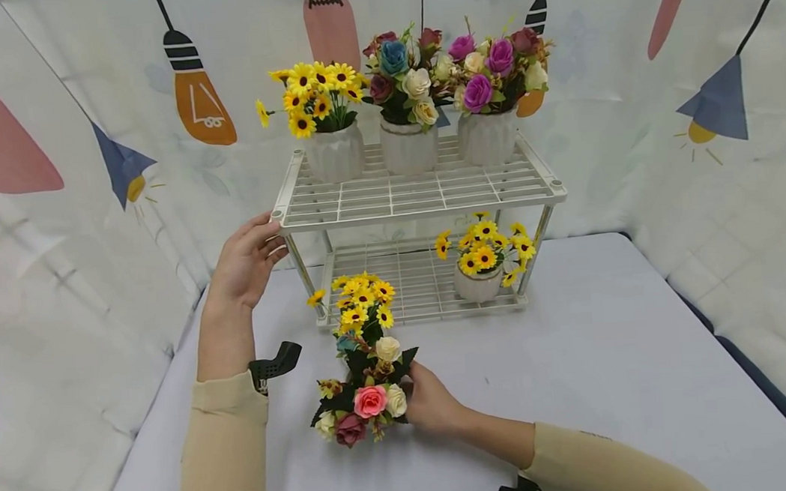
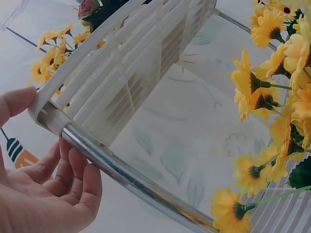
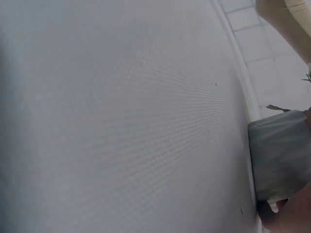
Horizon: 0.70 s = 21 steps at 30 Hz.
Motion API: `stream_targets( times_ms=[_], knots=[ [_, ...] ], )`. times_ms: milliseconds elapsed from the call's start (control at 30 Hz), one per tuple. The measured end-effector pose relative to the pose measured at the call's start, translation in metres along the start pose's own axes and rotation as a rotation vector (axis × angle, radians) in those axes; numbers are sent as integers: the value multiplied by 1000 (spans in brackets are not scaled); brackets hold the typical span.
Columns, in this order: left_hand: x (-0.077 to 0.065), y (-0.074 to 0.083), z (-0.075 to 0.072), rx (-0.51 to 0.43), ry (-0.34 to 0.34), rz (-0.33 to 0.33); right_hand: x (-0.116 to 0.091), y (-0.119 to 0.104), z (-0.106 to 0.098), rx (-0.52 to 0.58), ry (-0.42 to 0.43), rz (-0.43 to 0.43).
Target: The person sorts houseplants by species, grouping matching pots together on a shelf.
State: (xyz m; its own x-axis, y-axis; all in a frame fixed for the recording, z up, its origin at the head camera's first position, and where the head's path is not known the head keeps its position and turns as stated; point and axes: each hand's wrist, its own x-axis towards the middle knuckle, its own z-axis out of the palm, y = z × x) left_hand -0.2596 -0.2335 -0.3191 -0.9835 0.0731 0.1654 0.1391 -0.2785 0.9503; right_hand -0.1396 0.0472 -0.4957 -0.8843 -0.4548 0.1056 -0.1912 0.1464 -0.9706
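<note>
My left hand holds the front left corner of a white two-tier wire shelf. In the left wrist view the thumb rests on the corner and curled fingers lie by the metal post. Low at the front, my right hand grips a pot of artificial roses, pink, cream and dark red. The right wrist view shows its pale pot at the right edge; the blooms hide it in the head view. Just behind stand yellow artificial sunflowers, their pot hidden.
Three flower pots stand on the top tier: sunflowers, mixed roses and purple roses. Another sunflower pot is at the right of the lower tier. A white cloth covers the table; a printed curtain hangs behind.
</note>
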Motion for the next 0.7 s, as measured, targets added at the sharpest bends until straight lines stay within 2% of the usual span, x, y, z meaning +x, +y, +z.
stream_targets(
  times_ms=[200, 467, 700],
  knots=[
    [-1, 1, -2, -2, 8, 0, 3, -2, 1, -12, -34, 22],
    [-2, 1, -3, -6, 5, 1, 4, -2, 2, 12, -58, 7],
    [-2, 0, -1, 19, -14, 1, -4, -1, -4, 12, -51, 11]
  ],
)
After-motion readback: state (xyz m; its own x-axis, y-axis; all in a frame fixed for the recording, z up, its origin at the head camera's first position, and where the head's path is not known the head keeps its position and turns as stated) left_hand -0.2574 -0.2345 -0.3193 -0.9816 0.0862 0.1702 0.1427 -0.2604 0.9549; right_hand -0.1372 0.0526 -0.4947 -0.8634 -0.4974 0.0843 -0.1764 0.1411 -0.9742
